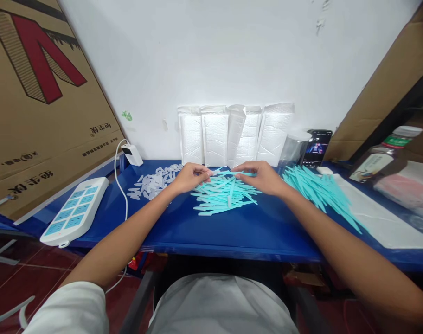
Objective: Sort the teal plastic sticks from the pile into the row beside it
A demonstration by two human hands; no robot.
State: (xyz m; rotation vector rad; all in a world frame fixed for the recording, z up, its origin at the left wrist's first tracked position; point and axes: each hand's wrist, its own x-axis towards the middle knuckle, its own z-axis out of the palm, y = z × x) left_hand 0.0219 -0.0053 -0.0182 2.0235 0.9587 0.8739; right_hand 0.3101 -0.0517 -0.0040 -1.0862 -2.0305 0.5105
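Note:
My right hand (262, 176) pinches a slim turquoise eyebrow razor (244, 173) above the middle of the table. Facing it, my left hand (194, 177) has its fingertips closed around what looks like a small clear blade cap, mostly hidden by the fingers. Beneath both hands spreads a loose pile of turquoise razors (218, 199). To the left of my left hand lies a heap of clear plastic caps (156, 182). A second bunch of turquoise razors (317, 190) rests beyond my right forearm.
White padded envelopes (214, 137) lean on the wall behind. A clear jar (293, 148) and a propped phone (317, 147) stand at back right, near a bottle (381, 155). On the left are a power strip (75, 211), a cabled white device (131, 154) and a cardboard box (41, 116).

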